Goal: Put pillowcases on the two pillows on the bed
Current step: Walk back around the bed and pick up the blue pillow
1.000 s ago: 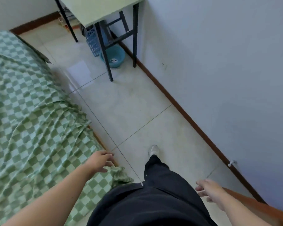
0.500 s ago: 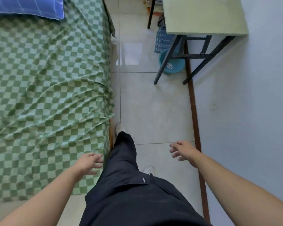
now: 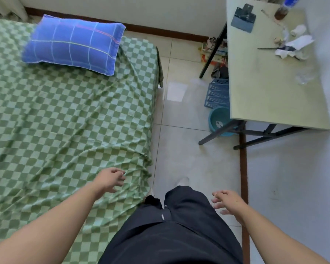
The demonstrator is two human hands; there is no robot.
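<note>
- Approach step, I judge: I'm standing beside the bed (image 3: 69, 119), nothing picked up yet.
- Left hand (image 3: 111, 179) and right hand (image 3: 228, 201) are apart, fingers loose, both empty.
- One blue pillow (image 3: 72, 43) lies at the bed's far end; no second pillow in view.
- Next I need to walk closer and reach it.

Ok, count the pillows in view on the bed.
1. A blue checked pillow lies at the far end of the green checked bed, near the wall. A second pillow may sit beyond the left edge of the picture, out of view.
</note>
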